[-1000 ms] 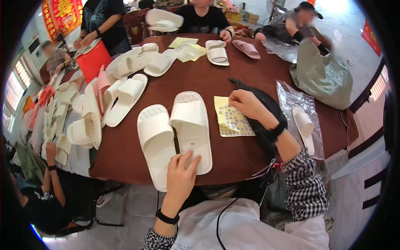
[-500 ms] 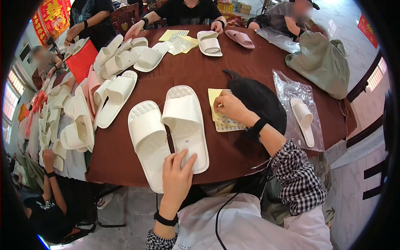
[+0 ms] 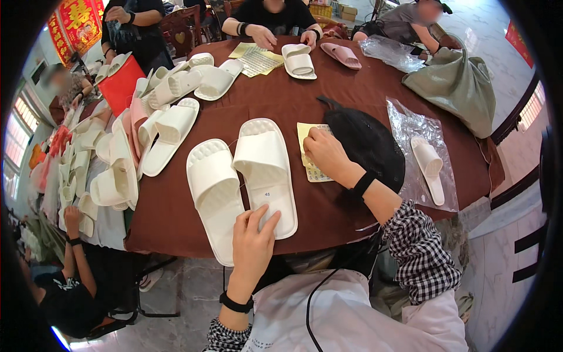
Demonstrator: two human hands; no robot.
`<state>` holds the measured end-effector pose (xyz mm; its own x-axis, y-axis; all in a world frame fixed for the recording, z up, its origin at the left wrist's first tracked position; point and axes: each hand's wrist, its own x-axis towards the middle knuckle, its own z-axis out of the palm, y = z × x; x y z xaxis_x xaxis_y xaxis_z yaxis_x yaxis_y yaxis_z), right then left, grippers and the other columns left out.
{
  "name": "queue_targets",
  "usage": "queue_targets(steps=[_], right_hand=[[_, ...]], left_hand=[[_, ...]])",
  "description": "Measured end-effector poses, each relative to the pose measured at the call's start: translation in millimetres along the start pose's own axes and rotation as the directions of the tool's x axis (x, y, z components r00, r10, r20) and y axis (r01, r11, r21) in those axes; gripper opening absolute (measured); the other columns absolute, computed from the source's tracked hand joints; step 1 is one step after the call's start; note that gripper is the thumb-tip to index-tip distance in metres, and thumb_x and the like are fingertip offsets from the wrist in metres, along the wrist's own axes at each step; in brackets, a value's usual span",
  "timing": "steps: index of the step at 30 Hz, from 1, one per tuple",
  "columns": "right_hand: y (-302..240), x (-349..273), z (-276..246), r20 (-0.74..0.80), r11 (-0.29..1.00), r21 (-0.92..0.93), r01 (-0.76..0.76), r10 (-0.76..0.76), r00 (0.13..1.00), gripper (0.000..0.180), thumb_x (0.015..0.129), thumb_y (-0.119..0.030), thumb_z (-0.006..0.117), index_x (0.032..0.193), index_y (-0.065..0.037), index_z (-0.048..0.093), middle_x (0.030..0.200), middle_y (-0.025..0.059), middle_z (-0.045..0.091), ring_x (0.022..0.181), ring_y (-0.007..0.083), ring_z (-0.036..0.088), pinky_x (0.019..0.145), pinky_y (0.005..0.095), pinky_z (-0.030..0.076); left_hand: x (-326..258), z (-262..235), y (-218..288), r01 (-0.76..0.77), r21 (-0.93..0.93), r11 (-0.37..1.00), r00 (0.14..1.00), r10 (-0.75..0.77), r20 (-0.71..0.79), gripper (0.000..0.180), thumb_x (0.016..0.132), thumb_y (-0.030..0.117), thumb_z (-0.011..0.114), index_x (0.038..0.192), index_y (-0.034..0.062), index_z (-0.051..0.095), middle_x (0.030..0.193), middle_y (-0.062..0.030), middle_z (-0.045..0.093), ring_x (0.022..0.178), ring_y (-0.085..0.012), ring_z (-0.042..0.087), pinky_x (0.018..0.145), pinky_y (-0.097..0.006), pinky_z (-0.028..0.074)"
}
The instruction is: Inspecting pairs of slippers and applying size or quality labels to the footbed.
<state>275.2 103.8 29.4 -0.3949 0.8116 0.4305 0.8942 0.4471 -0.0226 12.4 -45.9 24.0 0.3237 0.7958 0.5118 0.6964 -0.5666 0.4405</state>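
Note:
Two white slippers (image 3: pixel 265 154) lie side by side in front of me, toes pointing away. A small printed size sticker (image 3: pixel 267 195) is on the right one's heel area. My left hand (image 3: pixel 253 242) rests over the heel end of this pair, fingers spread and touching the right slipper. My right hand (image 3: pixel 327 152) is over a yellow sticker sheet (image 3: pixel 306 132), its fingers bent and pressed together; whatever is between the fingertips is hidden. Just beyond that hand lies a black mesh cap (image 3: pixel 370 144), partly behind my wrist.
Several white slippers (image 3: pixel 171 132) pile up on the left beside a red box (image 3: pixel 120 85). More sticker sheets (image 3: pixel 256 58), a white pair (image 3: pixel 299 61) and a pink pair (image 3: pixel 341 56) sit across the table. At right are a single slipper (image 3: pixel 428 169) on clear plastic and a grey-green bag (image 3: pixel 454 88).
My hands stay almost in place, the right one shifting slightly over the sheet. Across the table, a person's hand has moved from the slipper pile toward the sticker sheets. The view shifted slightly.

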Motion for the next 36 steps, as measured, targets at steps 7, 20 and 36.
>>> queue_targets(steps=[7,20,36], right_hand=[[3.1,-2.5,-4.3,-0.004,0.997,0.075,-0.019,0.02,1.0,0.008,0.085,-0.012,0.066,0.083,-0.005,0.065,0.096,0.0118,0.06,0.094,0.0314,0.063,0.08,0.0433,0.053],[16.2,10.8,-2.5,0.041,0.935,0.258,-0.244,0.242,0.969,0.009,0.088,-0.014,0.066,0.086,-0.006,0.07,0.1,0.0101,0.062,0.099,0.0328,0.063,0.084,0.0444,0.053],[12.0,9.5,6.1,-0.033,0.999,-0.052,-0.001,-0.001,0.999,0.008,0.084,-0.013,0.069,0.08,-0.006,0.067,0.095,0.008,0.058,0.095,0.0269,0.06,0.086,0.0396,0.051]], left_hand=[[0.6,0.8,-0.7,-0.012,0.024,1.0,1.0,0.012,-0.007,0.044,0.077,-0.005,0.067,0.117,0.0113,0.073,0.126,-0.0101,0.064,0.108,-0.0342,0.055,0.095,-0.043,0.049],[0.2,-0.2,-1.7,-0.031,0.043,0.999,0.999,0.03,0.012,0.046,0.076,-0.003,0.069,0.119,0.0119,0.073,0.129,-0.0081,0.062,0.11,-0.0319,0.055,0.093,-0.042,0.049],[0.6,0.6,1.1,-0.01,0.012,1.0,1.0,0.01,-0.006,0.044,0.077,-0.006,0.066,0.117,0.0118,0.073,0.127,-0.0095,0.064,0.108,-0.034,0.055,0.095,-0.042,0.049]])
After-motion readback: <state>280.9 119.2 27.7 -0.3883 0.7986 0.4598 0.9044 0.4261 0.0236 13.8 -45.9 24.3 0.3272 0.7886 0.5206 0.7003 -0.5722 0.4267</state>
